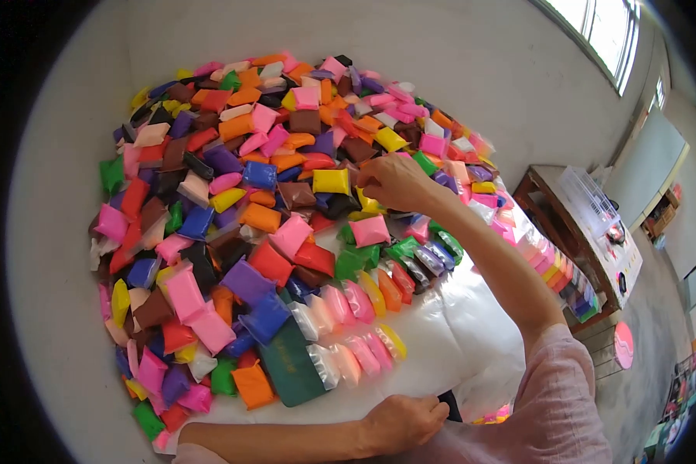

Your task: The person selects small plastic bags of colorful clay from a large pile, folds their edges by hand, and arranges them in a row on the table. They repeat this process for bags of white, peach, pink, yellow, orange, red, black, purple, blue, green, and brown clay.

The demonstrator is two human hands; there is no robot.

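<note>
Over the middle of a large pile of coloured packets (260,217), my right hand (398,182) has its fingers curled together. A yellow packet (331,181) lies just left of its fingertips, and another yellow packet (371,203) is just under the hand. What its fingers hold, if anything, is hidden. My left hand (404,423) is closed low at the front, near my body, and its grip is hidden too. Between the hands, a row of clear-wrapped packets (340,304) and a shorter row (356,357) lie beside a dark green packet or card (294,363).
White sheeting (433,332) covers the surface in front. More packets (561,274) line its right edge. Beyond stands a wooden table (572,224) with a clear plastic container (588,199). A pink round-topped stool (623,345) is at the right. A wall (410,46) rises behind the pile.
</note>
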